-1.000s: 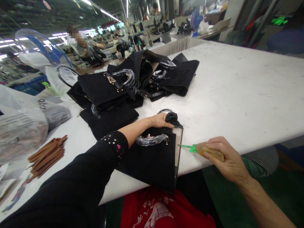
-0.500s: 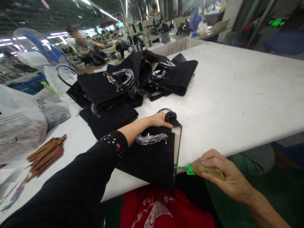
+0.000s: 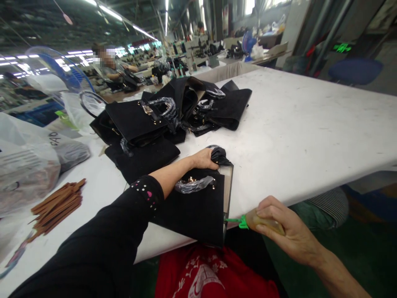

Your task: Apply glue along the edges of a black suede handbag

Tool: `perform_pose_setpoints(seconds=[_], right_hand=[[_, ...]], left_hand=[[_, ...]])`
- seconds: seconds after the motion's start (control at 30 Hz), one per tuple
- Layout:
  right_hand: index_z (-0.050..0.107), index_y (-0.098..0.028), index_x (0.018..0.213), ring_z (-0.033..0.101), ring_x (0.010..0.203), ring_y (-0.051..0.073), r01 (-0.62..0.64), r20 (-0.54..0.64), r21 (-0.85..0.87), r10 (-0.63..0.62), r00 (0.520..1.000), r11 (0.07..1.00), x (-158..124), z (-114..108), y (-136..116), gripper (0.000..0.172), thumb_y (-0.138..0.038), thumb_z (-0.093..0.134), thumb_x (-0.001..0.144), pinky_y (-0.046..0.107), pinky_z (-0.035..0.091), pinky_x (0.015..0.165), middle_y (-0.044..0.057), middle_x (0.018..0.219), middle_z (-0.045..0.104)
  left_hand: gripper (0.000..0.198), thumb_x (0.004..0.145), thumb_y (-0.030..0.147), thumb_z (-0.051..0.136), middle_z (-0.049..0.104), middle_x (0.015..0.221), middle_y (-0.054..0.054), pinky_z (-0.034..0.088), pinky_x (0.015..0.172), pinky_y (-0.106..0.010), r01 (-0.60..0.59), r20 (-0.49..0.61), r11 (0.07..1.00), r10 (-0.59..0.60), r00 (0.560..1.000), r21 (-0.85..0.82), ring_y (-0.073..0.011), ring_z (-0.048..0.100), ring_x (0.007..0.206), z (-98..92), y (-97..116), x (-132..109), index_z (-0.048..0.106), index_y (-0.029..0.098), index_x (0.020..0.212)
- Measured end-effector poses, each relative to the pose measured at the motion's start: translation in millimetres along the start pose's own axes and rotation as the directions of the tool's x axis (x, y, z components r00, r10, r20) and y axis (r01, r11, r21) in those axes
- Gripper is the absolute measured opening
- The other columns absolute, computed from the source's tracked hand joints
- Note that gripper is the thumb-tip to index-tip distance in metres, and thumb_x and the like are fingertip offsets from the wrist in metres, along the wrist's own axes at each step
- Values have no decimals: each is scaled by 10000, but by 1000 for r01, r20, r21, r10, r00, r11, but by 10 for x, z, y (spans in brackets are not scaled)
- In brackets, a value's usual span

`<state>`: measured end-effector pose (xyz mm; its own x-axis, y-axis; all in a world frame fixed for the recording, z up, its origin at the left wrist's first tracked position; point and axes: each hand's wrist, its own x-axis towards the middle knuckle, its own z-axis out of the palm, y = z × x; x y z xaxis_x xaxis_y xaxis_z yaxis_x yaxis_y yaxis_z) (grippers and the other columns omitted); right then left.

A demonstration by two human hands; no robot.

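On white table edge (image 3: pixel 310 136), flat matte-black suede bag (image 3: pixel 192 211) is overhanging toward the lap, left hand (image 3: pixel 203 159) is reaching in, fingers curled shut on its bunched black top fabric (image 3: pixel 219 155), right hand (image 3: pixel 279 229) is pinching soft amber squeeze bottle (image 3: pixel 263 219), thin green nozzle (image 3: pixel 234 221) touching bag's tan side edge.

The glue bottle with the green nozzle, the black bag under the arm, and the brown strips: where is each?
glue bottle (image 3: pixel 263 220), head view, amber body below the fingers.
black bag (image 3: pixel 192 211), head view, flat front panel.
brown strips (image 3: pixel 56 205), head view, middle of the bundle.
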<state>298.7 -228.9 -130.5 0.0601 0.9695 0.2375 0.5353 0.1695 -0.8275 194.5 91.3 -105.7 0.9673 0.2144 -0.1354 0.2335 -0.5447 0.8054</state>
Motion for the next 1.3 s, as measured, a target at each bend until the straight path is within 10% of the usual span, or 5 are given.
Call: perform_pose_setpoints(seconds=[0.33, 0.53, 0.83, 1.3], right_hand=[[581, -237, 986, 561, 880, 169, 75, -48, -108, -81, 996, 991, 128, -61, -37, 132, -213, 547, 861, 301, 493, 749, 51, 978, 545], [579, -233, 1014, 576, 910, 187, 131, -180, -247, -178, 967, 960, 272, -61, 114, 177, -216, 581, 838, 322, 516, 757, 68, 1001, 558], [575, -229, 1003, 584, 895, 187, 110, -274, -221, -170, 947, 969, 285, 23, 241, 159, -240, 575, 844, 336, 529, 749, 67, 1007, 550], [596, -224, 971, 578, 895, 185, 130, -175, -166, -159, 972, 977, 493, -214, 212, 143, -290, 587, 844, 334, 518, 765, 62, 977, 555]], left_hand=[[119, 622, 182, 620, 463, 600, 45, 352, 542, -189, 4, -200, 978, 39, 979, 210, -79, 433, 577, -466, 956, -757, 519, 120, 613], [163, 687, 293, 623, 549, 638, 28, 402, 584, -197, 81, -351, 872, 108, 930, 482, -111, 511, 616, -296, 1357, -1052, 598, 134, 713], [221, 708, 159, 580, 654, 944, -35, 507, 687, -267, 208, -522, 756, 200, 829, 621, -180, 629, 812, 348, 1274, -1517, 623, 208, 919], [273, 729, 129, 562, 674, 987, -30, 517, 794, -295, 210, -543, 771, 201, 816, 601, -196, 632, 902, 391, 1237, -1586, 634, 222, 976]])
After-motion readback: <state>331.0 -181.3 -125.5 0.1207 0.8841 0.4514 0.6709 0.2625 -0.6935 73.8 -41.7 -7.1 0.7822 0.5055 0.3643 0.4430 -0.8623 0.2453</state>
